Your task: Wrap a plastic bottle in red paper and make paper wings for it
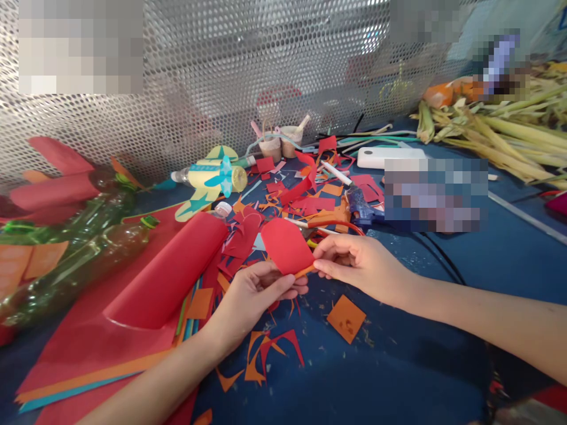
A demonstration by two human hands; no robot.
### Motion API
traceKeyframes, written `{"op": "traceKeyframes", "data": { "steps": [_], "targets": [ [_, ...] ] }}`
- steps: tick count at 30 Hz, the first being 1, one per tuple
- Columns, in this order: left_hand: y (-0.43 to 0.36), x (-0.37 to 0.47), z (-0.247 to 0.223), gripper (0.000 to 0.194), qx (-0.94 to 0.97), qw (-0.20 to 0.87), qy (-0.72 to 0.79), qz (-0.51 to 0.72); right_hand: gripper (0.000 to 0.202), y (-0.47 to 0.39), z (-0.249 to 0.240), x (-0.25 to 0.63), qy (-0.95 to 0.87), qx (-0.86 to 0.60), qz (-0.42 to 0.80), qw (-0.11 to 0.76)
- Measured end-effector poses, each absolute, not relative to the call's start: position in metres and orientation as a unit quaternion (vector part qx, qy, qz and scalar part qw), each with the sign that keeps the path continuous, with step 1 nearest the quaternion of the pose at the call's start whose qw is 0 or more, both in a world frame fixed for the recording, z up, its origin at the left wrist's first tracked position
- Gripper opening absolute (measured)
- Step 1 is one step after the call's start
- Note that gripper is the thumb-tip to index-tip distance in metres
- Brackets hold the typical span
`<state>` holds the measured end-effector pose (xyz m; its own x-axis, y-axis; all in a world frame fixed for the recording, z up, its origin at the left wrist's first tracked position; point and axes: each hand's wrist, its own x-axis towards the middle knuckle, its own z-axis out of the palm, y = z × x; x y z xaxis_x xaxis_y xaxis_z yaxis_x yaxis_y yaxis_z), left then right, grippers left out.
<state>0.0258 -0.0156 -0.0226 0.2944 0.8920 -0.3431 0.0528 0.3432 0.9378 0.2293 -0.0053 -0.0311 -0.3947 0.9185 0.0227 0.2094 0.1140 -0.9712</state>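
A rounded red paper piece [287,245] is held up between both hands, with an orange paper strip [305,271] along its lower edge. My left hand [261,289] pinches the lower left edge between thumb and fingers. At the right corner, the fingertips of my right hand [354,262] are closed on the same paper. Just behind the right hand lie scissors [336,225] with red-orange handles, partly hidden. An orange paper square [346,319] with dark spots lies below the hands. Curved orange and red offcuts [270,354] are scattered nearer to me.
To the left, a red paper-wrapped bottle [172,268] lies on stacked coloured paper [66,354], near green plastic bottles [75,271]. A yellow bottle plane [212,180], paper scraps [305,195], a blue glue gun [365,209] and two small cups [270,147] stand behind. Dried husks [500,130] lie right.
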Motion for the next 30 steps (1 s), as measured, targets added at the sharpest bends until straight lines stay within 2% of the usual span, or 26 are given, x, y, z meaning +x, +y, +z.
{"op": "traceKeyframes", "data": {
  "steps": [6, 17, 30],
  "targets": [
    [-0.0150, 0.0248, -0.0228, 0.010, 0.467, 0.672, 0.480, 0.317, 0.005, -0.0064, -0.0308, 0.2296, -0.664, -0.425, 0.504, 0.354],
    [-0.0134, 0.0240, -0.0232, 0.008, 0.470, 0.681, 0.458, 0.325, 0.003, -0.0068, -0.0321, 0.2305, -0.677, -0.423, 0.482, 0.362],
    [-0.0143, 0.0242, -0.0248, 0.013, 0.457, 0.682, 0.447, 0.356, 0.003, -0.0059, -0.0351, 0.2288, -0.697, -0.418, 0.440, 0.383]
  ]
}}
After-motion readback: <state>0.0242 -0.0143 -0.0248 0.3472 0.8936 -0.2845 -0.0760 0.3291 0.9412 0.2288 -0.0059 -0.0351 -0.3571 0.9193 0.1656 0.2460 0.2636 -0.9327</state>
